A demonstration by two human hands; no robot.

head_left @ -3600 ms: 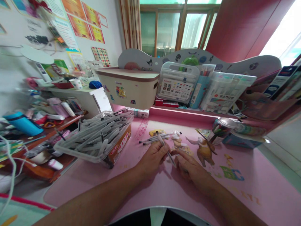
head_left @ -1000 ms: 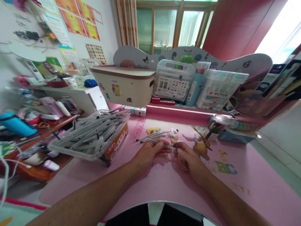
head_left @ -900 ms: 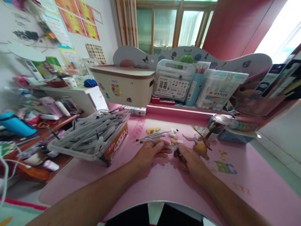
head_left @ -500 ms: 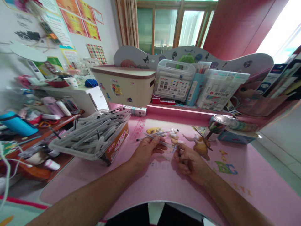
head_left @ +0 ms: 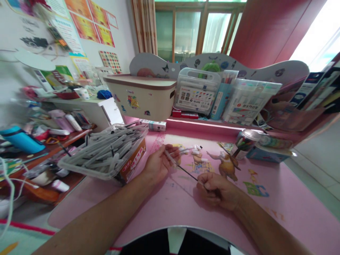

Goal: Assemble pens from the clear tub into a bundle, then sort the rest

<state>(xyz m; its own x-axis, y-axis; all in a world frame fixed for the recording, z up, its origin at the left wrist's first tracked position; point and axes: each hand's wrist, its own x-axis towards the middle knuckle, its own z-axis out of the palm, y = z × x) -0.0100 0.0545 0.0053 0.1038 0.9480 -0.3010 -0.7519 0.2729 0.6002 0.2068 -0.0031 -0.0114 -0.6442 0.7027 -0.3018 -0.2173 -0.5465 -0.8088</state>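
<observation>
My left hand [head_left: 156,166] is closed on a translucent pen barrel [head_left: 170,157], pinched near its upper end. A thin dark pen refill [head_left: 189,173] runs from the barrel's lower end to my right hand [head_left: 216,189]. The fingers of my right hand are closed round the refill's other end, which they hide. Whether the refill still sits inside the barrel cannot be made out. Just beyond my left fingers, several clear and white pen parts [head_left: 197,147] lie on the pink desk [head_left: 170,212]. To the left stands a clear plastic tub [head_left: 87,170] heaped with translucent barrels [head_left: 108,148].
A cream storage box [head_left: 143,97], a clear marker case [head_left: 196,92] and another pen case [head_left: 249,102] stand on the shelf behind. At the right are a jar of pens [head_left: 245,141] and a blue box [head_left: 268,154]. A cluttered side shelf [head_left: 77,136] is at the left.
My hands have moved apart, my right one slightly down and right. The dark refill now shows stretched between them, and the barrel in my left hand has turned to line up with it.
</observation>
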